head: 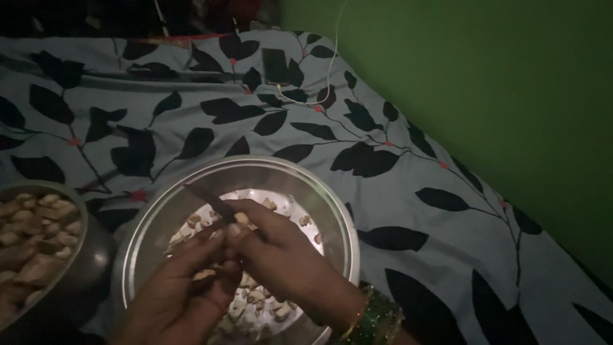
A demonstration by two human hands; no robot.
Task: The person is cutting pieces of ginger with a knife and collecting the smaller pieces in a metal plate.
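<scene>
A: Your right hand (281,252) is closed on the knife (214,203), blade pointing far-left, thumb pressed beside a pale piece (241,218). Your left hand (185,281) pinches the same stuff from below, fingers curled tight.

B: So where's the risk?

A: The edge sits just beside your left fingertips (214,246). In light this dim, one slip could nick them.

B: And the pieces?

A: Cut ones lie in the bowl (332,211) under your hands; a chip could bounce over the near rim onto the sheet (408,166). The full bowl on the left (96,255) sits near the first; an elbow nudge could tip it.
</scene>
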